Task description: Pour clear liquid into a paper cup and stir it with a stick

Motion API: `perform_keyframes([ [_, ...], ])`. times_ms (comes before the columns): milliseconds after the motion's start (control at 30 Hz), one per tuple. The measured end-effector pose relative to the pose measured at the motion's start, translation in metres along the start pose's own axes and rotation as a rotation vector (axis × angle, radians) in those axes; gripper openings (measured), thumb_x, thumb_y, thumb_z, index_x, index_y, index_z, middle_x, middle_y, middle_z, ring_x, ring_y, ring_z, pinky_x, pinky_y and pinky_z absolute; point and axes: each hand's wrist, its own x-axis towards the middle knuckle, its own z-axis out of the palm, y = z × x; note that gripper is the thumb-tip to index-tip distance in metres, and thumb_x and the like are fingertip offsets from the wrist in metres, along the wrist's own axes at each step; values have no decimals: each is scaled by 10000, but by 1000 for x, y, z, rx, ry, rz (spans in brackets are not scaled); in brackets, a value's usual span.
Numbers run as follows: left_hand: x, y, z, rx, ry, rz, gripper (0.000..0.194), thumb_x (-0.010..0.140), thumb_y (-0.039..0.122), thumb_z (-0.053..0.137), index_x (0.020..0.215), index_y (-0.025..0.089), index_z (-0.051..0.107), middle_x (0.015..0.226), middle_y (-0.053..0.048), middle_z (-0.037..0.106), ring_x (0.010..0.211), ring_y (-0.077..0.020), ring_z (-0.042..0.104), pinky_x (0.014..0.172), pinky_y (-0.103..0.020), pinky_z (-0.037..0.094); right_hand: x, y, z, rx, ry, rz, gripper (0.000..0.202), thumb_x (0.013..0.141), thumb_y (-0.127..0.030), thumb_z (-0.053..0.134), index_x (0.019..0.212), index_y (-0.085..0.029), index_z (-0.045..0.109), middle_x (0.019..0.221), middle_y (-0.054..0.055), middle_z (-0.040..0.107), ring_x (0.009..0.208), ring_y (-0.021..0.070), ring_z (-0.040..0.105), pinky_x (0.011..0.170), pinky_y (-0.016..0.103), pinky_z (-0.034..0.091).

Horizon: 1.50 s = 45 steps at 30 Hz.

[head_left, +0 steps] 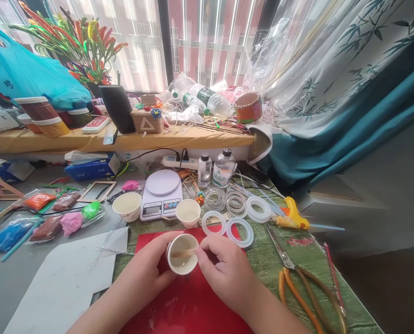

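My left hand (154, 266) is wrapped round a white paper cup (170, 266), which tilts so that its inside shows. Between the fingers of my right hand (224, 269) is a flat wooden stick (184, 253), its far end inside the cup. Some clear liquid seems to lie at the bottom, with small bubbles or specks. Both hands are above a red mat (189, 306). Just beyond them stand a second paper cup (188, 213) and several translucent ring molds (240, 232). Another cup (126, 207) is beside a white digital scale (161, 195).
Two clear bottles (223, 169) stand behind the molds. On the right lie scissors (287, 262), orange-handled pliers (297, 301), a yellow glue gun (294, 214) and a pencil (334, 278). Bagged colored clay (48, 227) and white board (61, 283) are at left.
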Motion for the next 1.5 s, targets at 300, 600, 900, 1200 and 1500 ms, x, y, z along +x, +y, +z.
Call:
perform_keyframes([
  [300,-1,-5,4,-17,15,16,525,924,231,722,1424,365,633,1429,-14,754,1263,-263,741,1055,-361,609,-1,-2,2,-41,18,-19,291,1032,-261,533,747,-229,484,693,-29,523,641,146,468,625,286,327],
  [600,-2,-3,2,-3,18,16,510,922,227,720,1406,368,642,1403,-14,764,1233,-253,756,1025,-344,622,-1,-2,4,-16,-16,72,277,1013,-281,538,742,-227,530,687,-17,587,632,147,515,605,281,334],
  [900,-2,-4,3,-7,21,4,530,927,235,711,1431,376,628,1437,-15,746,1285,-262,731,1074,-372,602,-1,-2,2,-69,46,69,293,1017,-272,517,728,-230,507,686,-13,571,649,155,517,615,287,329],
  [1200,0,-5,3,2,-3,8,523,940,228,695,1442,356,625,1444,-39,741,1275,-275,732,1066,-385,607,0,-6,0,-14,7,89,279,1014,-283,533,742,-226,523,692,-19,571,645,148,504,611,286,321],
  [1500,-1,-2,1,2,4,13,522,927,208,694,1431,338,645,1434,-47,751,1280,-287,735,1069,-401,614,1,-5,-2,-35,16,82,277,1012,-256,533,738,-232,505,695,-13,571,651,158,515,611,290,337],
])
